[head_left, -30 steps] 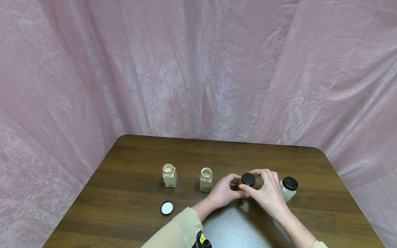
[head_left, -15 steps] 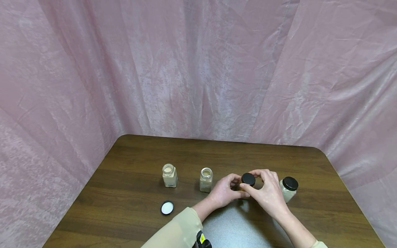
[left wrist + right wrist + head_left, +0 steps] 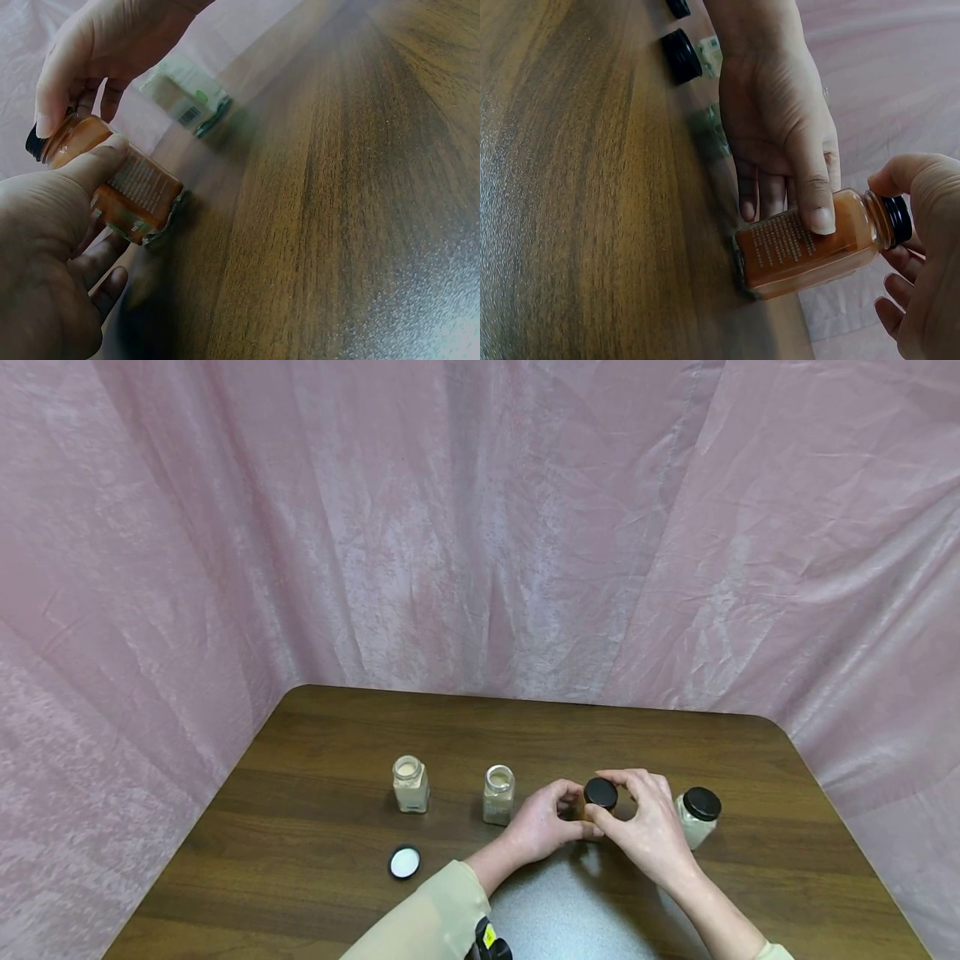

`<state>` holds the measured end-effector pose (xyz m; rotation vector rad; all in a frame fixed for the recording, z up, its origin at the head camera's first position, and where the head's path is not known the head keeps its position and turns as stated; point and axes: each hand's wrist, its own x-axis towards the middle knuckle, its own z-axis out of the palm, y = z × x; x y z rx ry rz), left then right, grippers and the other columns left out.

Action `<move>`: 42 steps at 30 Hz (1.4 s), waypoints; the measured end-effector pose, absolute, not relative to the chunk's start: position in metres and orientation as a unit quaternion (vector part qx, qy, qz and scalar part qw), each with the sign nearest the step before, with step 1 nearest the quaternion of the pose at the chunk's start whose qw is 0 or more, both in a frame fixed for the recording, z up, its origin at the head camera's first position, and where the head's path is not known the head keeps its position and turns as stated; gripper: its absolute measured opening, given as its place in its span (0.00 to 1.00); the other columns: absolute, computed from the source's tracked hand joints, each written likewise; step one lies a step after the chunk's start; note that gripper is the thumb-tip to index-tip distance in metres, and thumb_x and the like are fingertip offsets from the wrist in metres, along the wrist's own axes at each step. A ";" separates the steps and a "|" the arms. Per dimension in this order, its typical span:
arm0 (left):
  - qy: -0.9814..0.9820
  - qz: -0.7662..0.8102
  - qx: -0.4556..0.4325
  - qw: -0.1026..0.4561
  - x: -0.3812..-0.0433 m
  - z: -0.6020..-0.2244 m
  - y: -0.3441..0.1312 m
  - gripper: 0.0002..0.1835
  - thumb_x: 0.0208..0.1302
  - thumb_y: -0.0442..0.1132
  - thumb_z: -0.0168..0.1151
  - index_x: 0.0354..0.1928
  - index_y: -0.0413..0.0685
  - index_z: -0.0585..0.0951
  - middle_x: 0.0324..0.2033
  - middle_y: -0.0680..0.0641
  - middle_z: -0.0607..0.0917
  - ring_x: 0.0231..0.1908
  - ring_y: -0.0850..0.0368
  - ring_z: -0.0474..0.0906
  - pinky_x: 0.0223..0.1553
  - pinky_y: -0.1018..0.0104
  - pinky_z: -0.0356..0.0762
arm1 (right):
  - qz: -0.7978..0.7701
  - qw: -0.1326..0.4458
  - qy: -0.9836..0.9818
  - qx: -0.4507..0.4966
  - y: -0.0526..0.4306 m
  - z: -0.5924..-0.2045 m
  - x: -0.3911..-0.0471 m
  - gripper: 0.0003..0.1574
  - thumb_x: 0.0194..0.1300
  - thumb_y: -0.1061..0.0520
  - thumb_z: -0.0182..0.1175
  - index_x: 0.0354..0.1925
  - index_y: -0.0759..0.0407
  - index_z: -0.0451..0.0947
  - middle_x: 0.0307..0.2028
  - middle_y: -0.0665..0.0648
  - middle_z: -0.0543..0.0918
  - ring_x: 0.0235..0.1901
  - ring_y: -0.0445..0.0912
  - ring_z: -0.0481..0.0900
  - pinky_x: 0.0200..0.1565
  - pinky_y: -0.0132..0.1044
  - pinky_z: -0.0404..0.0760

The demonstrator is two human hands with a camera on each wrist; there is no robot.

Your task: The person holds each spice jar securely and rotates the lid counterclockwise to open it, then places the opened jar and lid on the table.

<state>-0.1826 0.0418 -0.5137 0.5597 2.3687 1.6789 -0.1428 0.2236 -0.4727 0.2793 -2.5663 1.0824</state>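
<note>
A square glass jar of orange-red powder [image 3: 810,259] stands on the table between my two hands, its label visible in both wrist views. My left hand [image 3: 543,822] grips the jar's body, thumb across the near side. The black lid [image 3: 601,792] sits on the jar's neck. Thumb and fingertips of my right hand [image 3: 648,827] pinch that lid by its rim. Just right of this hand is a jar of pale contents [image 3: 694,828] with its black lid on.
Left of my hands stand two lidless jars of pale powder, a nearer one [image 3: 498,803] and a farther one [image 3: 411,792]. A black lid [image 3: 405,862] lies white side up on the wooden table [image 3: 262,860]. Pink curtains [image 3: 480,527] hang behind.
The right hand's thumb and fingertips have shifted slightly around the lid's rim. The left hand and the jar stay in place.
</note>
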 end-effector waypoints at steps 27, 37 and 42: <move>0.807 0.554 0.184 0.090 -0.183 -0.513 0.042 0.24 0.52 0.45 0.82 0.50 0.53 0.82 0.43 0.59 0.85 0.46 0.64 0.82 0.50 0.65 0.78 | 0.399 0.170 -0.892 0.129 0.224 -0.471 -0.145 0.31 0.53 0.63 0.73 0.57 0.50 0.83 0.52 0.50 0.82 0.56 0.47 0.67 0.52 0.48 0.65; 0.814 0.544 0.185 0.082 -0.183 -0.514 0.042 0.26 0.50 0.47 0.83 0.50 0.54 0.82 0.42 0.60 0.85 0.45 0.66 0.81 0.49 0.67 0.78 | 0.419 0.173 -0.884 0.114 0.226 -0.465 -0.142 0.31 0.57 0.59 0.74 0.59 0.47 0.81 0.53 0.48 0.81 0.55 0.43 0.66 0.52 0.44 0.67; 0.812 0.546 0.189 0.086 -0.183 -0.513 0.042 0.25 0.52 0.47 0.83 0.50 0.53 0.81 0.42 0.60 0.85 0.47 0.64 0.82 0.50 0.66 0.78 | 0.431 0.183 -0.876 0.114 0.228 -0.460 -0.139 0.31 0.60 0.58 0.75 0.61 0.47 0.81 0.54 0.47 0.81 0.55 0.42 0.66 0.52 0.40 0.67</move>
